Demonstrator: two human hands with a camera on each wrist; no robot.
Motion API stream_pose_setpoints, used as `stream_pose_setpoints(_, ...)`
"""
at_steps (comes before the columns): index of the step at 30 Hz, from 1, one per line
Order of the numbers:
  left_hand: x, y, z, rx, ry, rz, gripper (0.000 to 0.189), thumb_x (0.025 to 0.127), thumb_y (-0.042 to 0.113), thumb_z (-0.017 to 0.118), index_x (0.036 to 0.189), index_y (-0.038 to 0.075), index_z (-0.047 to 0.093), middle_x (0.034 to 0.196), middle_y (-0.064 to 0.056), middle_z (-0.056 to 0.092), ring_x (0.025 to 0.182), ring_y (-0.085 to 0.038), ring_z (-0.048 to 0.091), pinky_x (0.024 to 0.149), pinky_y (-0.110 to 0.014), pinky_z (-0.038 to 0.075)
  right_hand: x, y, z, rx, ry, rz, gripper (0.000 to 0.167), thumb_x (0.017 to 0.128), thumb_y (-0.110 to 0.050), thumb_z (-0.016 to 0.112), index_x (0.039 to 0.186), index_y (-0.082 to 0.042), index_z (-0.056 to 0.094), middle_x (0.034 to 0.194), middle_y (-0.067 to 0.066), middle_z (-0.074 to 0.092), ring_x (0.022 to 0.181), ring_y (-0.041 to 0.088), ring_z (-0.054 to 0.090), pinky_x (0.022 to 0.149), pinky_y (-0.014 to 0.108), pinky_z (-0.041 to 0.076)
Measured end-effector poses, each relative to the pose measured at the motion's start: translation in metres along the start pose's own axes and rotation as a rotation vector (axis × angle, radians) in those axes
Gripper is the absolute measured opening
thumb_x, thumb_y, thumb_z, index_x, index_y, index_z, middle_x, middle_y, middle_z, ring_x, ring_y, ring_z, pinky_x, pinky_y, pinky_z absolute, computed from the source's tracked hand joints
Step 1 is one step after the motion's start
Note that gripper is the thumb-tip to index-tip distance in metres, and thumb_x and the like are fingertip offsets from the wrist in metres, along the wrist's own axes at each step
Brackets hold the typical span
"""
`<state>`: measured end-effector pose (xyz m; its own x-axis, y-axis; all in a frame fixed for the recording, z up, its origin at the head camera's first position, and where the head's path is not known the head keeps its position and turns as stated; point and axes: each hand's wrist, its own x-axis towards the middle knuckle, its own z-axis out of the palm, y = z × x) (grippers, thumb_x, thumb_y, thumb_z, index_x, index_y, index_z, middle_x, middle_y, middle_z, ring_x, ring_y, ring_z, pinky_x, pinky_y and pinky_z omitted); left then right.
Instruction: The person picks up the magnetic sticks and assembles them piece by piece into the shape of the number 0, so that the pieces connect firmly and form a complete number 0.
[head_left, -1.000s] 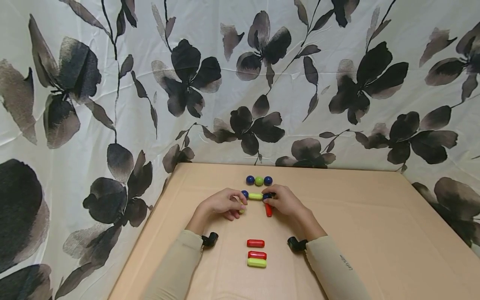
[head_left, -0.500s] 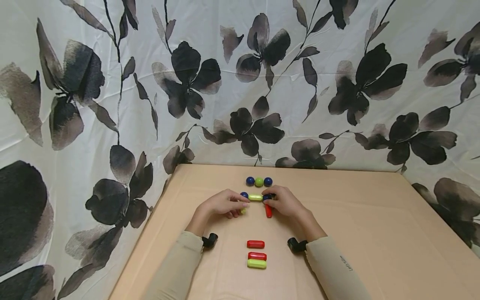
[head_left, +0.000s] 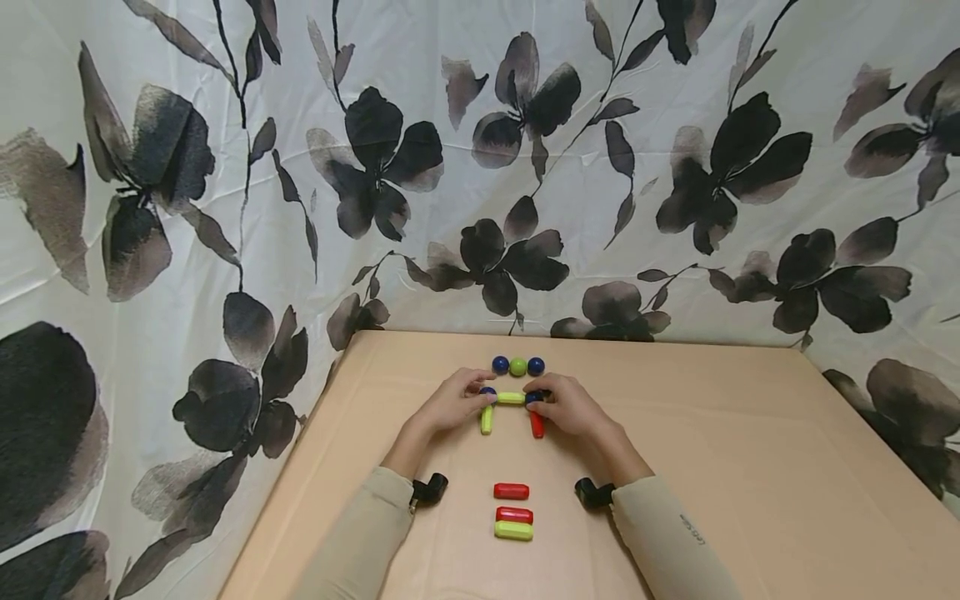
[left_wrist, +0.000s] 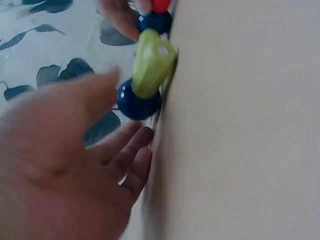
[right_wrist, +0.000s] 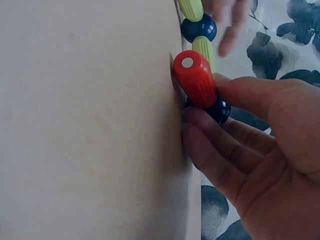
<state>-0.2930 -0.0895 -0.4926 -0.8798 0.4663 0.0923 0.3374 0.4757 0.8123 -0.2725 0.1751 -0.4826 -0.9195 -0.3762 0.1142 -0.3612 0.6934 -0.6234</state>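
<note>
1. Toward the far half of the smooth tan table (head_left: pixel 712 450): joined pcs in a U-like shape, gap facing the person. Crosspiece = yellow-green ribbed rod (head_left: pixel 512 398), btwn glossy dark-blue left ball (left_wrist: pixel 139 102) & glossy dark-blue right ball (right_wrist: pixel 219 111).
2. From L ball, a yellow-green ribbed leg rod (head_left: pixel 487 421) runs toward the person, white dot on its end. From R ball, a shiny red ribbed leg rod (right_wrist: pixel 195 80) does the same, also w/ white dot.
3. L hand (head_left: pixel 452 398): around L ball, thumb & fingers parted fairly wide, one on each side. Blurry in both wrist views; can't tell if it touches the ball.
4. R hand (head_left: pixel 566 404): narrow grip, thumb & fingertips pinching R ball; thumb tip just beside red leg rod.
5. Beyond the joined pcs, side-by-side row: dark-blue ball (head_left: pixel 500 366), bright green ball (head_left: pixel 517 367), another dark-blue ball (head_left: pixel 536 366).
6. Nearer the person: single red rod (head_left: pixel 512 492) lying crosswise; closer yet, second red rod (head_left: pixel 514 515) touching a loose yellow-green rod (head_left: pixel 513 531), parallel.
7. Wrists: black device on L (head_left: pixel 430 490), black device on R (head_left: pixel 595 492), below beige sleeves (head_left: pixel 671 533).
8. Behind table: white cloth w/ dark floral print (head_left: pixel 600 192).
</note>
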Motion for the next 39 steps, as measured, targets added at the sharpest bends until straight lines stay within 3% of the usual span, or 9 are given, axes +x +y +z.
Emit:
stream_pose_setpoints(5,-0.002,-0.004,0.004,-0.014,0.014,-0.012,0.033,0.105,0.024,0.064,0.135,0.013,0.068,0.128,-0.006,0.066,0.117,-0.023,0.062,0.102,-0.045,0.050,0.000,0.001,0.000,0.012,0.037,0.021,0.027,0.097,-0.018,0.075,0.124,-0.012,0.075,0.114,0.004,0.069,0.094,0.020,0.058,0.085,0.037,0.051)
stream_pose_setpoints(11,-0.003,-0.007,0.006,-0.030,0.023,-0.019,0.033,0.104,0.026,0.065,0.135,0.013,0.069,0.129,-0.003,0.068,0.118,-0.021,0.062,0.105,-0.046,0.049,-0.003,0.007,0.000,0.037,0.148,0.100,0.031,0.100,-0.012,0.066,0.131,-0.013,0.072,0.131,0.009,0.059,0.109,0.027,0.058,0.096,0.048,0.053)
stream_pose_setpoints(17,-0.006,-0.008,0.007,-0.029,0.013,-0.026,0.034,0.104,0.026,0.065,0.137,0.017,0.069,0.135,-0.002,0.068,0.128,-0.024,0.060,0.112,-0.048,0.045,-0.006,0.015,0.000,-0.011,0.123,0.107,0.035,0.096,-0.002,0.067,0.131,-0.006,0.071,0.129,0.015,0.061,0.116,0.033,0.061,0.105,0.053,0.051)
stream_pose_setpoints(23,-0.007,-0.010,0.007,-0.019,0.013,-0.010,0.035,0.105,0.024,0.064,0.139,0.017,0.067,0.141,-0.004,0.066,0.134,-0.027,0.057,0.114,-0.049,0.043,-0.009,0.021,-0.002,-0.057,0.078,0.147,0.035,0.096,-0.006,0.072,0.132,-0.007,0.069,0.127,0.016,0.066,0.121,0.035,0.062,0.109,0.056,0.048)
stream_pose_setpoints(29,-0.009,-0.013,0.009,-0.031,0.009,-0.029,0.036,0.104,0.022,0.065,0.139,0.015,0.066,0.138,-0.004,0.067,0.126,-0.024,0.059,0.110,-0.048,0.045,-0.015,0.021,-0.009,0.044,0.082,0.206,0.042,0.098,-0.014,0.072,0.139,-0.015,0.065,0.131,0.010,0.066,0.113,0.031,0.061,0.101,0.052,0.053)
stream_pose_setpoints(33,-0.009,-0.013,0.010,-0.042,0.012,-0.026,0.036,0.104,0.021,0.065,0.139,0.013,0.066,0.136,-0.004,0.067,0.123,-0.023,0.059,0.109,-0.048,0.045,-0.019,0.014,-0.021,0.120,0.028,0.175,0.043,0.095,-0.022,0.076,0.137,-0.017,0.067,0.117,0.003,0.067,0.103,0.025,0.056,0.090,0.041,0.050)
stream_pose_setpoints(39,-0.008,-0.012,0.008,-0.050,0.018,-0.016,0.036,0.104,0.021,0.065,0.138,0.012,0.067,0.133,-0.003,0.069,0.121,-0.022,0.060,0.108,-0.047,0.046,-0.024,0.003,-0.038,0.138,-0.164,0.051,0.041,0.091,-0.027,0.081,0.129,-0.019,0.071,0.103,-0.001,0.069,0.096,0.023,0.058,0.085,0.038,0.048)
